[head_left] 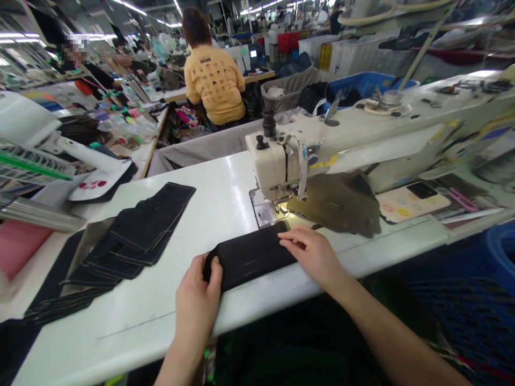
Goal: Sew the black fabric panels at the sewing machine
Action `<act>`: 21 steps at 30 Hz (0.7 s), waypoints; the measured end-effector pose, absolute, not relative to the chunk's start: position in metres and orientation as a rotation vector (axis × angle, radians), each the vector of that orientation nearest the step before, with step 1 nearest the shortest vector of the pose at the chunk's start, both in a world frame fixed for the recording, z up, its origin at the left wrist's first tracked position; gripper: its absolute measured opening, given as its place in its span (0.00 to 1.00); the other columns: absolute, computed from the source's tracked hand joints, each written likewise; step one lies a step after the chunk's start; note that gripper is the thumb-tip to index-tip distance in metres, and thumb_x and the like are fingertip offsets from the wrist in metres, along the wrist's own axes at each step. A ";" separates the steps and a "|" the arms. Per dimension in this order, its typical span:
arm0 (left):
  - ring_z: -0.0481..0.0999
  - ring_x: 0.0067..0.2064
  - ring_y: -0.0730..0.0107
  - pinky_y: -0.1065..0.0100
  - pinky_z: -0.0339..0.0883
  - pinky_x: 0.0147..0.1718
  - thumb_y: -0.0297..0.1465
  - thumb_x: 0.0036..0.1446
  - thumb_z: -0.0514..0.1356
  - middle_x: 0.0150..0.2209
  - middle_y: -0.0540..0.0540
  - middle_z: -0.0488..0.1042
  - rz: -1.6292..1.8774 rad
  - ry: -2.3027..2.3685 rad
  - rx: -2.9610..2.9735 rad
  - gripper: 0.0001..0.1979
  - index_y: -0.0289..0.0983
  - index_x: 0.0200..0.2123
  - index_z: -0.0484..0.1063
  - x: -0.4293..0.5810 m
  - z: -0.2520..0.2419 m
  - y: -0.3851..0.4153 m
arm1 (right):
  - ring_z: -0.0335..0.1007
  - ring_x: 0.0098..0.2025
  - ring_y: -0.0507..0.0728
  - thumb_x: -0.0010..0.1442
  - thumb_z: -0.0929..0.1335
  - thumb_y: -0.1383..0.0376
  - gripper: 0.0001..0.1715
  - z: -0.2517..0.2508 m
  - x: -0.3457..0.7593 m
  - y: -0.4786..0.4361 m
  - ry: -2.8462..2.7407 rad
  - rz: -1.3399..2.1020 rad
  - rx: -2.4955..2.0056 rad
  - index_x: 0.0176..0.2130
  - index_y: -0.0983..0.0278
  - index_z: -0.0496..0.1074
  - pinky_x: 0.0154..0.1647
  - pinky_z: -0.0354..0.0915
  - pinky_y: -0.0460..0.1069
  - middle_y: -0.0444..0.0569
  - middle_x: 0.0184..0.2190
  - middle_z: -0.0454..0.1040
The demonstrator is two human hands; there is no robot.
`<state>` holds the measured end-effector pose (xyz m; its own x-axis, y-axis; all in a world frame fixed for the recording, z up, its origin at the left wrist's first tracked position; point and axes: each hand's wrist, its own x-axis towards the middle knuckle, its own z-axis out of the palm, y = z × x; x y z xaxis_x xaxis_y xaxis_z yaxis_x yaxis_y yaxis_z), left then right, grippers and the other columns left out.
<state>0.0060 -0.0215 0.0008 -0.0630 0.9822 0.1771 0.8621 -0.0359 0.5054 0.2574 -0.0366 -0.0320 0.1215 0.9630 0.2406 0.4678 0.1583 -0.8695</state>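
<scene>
Left hand (200,281): is pinching a black rectangular cloth panel (253,252), end curling
Right hand (314,252): is pinching its opposite end
Handling: should be keeping it flat

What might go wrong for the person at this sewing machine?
The right hand is near the sewing machine's stitching area, so it might get hurt if the machine ran. The black fabric curls up at the left hand and could feed crookedly. The olive fabric, lying close by, might get in the way.
</scene>
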 end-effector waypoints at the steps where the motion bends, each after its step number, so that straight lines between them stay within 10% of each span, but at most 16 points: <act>1: 0.67 0.22 0.66 0.67 0.59 0.25 0.41 0.62 0.53 0.22 0.53 0.68 0.739 2.006 1.957 0.11 0.41 0.35 0.68 0.006 0.000 -0.022 | 0.73 0.34 0.55 0.64 0.68 0.62 0.09 -0.032 0.257 -0.036 -1.487 0.655 -1.451 0.41 0.57 0.80 0.38 0.69 0.50 0.46 0.35 0.78; 21: 0.72 0.26 0.66 0.68 0.60 0.27 0.42 0.58 0.55 0.25 0.50 0.74 0.723 2.012 1.963 0.13 0.40 0.31 0.72 0.007 -0.001 -0.019 | 0.68 0.29 0.52 0.61 0.70 0.68 0.07 -0.022 0.261 -0.036 -1.515 0.736 -1.621 0.38 0.61 0.81 0.35 0.65 0.47 0.44 0.31 0.75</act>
<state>0.0068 -0.0189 -0.0008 -0.0696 0.9833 0.1679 0.8652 -0.0243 0.5008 0.2613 -0.0357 -0.0219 0.1207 0.9879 0.0972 0.5343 0.0179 -0.8451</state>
